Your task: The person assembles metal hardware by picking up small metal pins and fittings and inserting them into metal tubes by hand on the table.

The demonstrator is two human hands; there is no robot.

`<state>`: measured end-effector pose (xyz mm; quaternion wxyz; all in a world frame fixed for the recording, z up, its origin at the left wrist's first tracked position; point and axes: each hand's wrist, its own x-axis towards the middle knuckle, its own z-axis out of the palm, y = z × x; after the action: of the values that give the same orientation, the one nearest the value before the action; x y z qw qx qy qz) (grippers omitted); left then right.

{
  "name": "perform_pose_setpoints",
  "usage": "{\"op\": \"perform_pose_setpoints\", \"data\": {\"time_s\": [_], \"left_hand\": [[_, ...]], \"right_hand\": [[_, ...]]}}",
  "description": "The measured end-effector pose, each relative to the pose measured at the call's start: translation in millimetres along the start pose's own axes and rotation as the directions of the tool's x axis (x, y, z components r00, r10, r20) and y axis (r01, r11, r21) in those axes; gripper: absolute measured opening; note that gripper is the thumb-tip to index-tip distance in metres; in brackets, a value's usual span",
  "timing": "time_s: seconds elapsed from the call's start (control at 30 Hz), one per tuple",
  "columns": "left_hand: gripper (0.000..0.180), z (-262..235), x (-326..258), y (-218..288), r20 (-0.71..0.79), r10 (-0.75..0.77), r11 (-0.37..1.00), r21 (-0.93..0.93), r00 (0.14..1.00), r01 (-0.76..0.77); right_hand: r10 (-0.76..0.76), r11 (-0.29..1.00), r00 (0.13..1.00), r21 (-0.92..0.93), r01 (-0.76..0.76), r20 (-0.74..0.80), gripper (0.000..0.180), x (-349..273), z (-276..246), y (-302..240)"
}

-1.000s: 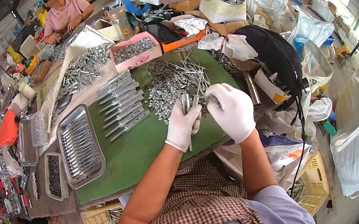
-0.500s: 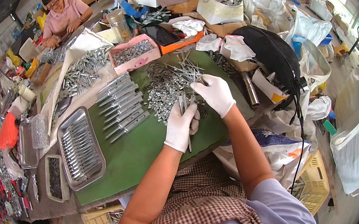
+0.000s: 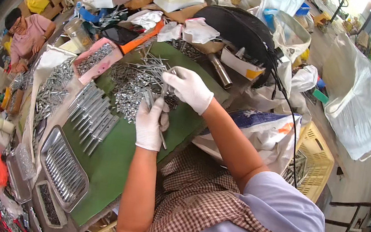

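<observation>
My left hand [image 3: 150, 125], in a white knit glove, is closed around slim silvery metal rods [image 3: 163, 140]; one end sticks out below the fingers. My right hand [image 3: 190, 91], gloved the same way, is just above it, thumb and fingers pinched together at the upper end of the held metal. What the right fingertips grip is mostly hidden. Beyond both hands lies a pile of small shiny metal fittings [image 3: 130, 97], with loose thin pins [image 3: 152, 65] at its far side. Left of the pile, finished-looking metal shafts [image 3: 92, 115] lie in slanted rows on the green mat [image 3: 110, 162].
A steel tray [image 3: 77, 200] of aligned metal pieces and a narrow box of dark pins [image 3: 48, 204] stand at left. Behind are a pink box [image 3: 92, 60] and a black bag [image 3: 236, 26]. White sacks and a yellow crate [image 3: 315, 153] are at right. Another person [image 3: 33, 35] sits far left.
The view has turned, so the bench appears shifted left. My right hand has come from over the pile's edge to the top of the metal in my left hand, its fingers pinched together.
</observation>
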<state>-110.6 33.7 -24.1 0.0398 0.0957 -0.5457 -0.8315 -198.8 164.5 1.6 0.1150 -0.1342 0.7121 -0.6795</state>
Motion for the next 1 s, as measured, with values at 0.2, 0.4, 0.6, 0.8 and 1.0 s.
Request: {"op": "perform_pose_setpoints", "data": {"time_s": [0.2, 0.4, 0.6, 0.8, 1.0], "left_hand": [[0.014, 6, 0, -1, 0.029, 0.001, 1.0, 0.002, 1.0, -0.002], [0.031, -1, 0, -2, -0.022, 0.042, 0.997, 0.068, 0.999, -0.041], [0.04, 8, 1, 2, -0.029, 0.029, 0.993, 0.116, 0.999, -0.025], [0.05, 1, 1, -2, -0.037, 0.031, 0.996, 0.09, 0.999, -0.027], [0.05, 15, 1, -2, -0.053, 0.001, 0.997, 0.077, 0.999, 0.003]], "right_hand": [[0.062, 0.934, 0.998, 0.353, -0.05, -0.022, 0.029, -30, -27, -10], [0.058, 0.975, 0.996, 0.22, -0.043, -0.063, 0.027, -83, -39, -15], [0.134, 0.991, 0.987, -0.004, -0.135, -0.092, 0.026, -168, -70, 21], [0.033, 0.998, 0.571, 0.0, -0.057, -0.82, 0.031, -239, -162, 50], [-0.455, 0.652, 0.194, -0.474, -0.592, -0.869, 0.04, -254, -343, 51]]}}
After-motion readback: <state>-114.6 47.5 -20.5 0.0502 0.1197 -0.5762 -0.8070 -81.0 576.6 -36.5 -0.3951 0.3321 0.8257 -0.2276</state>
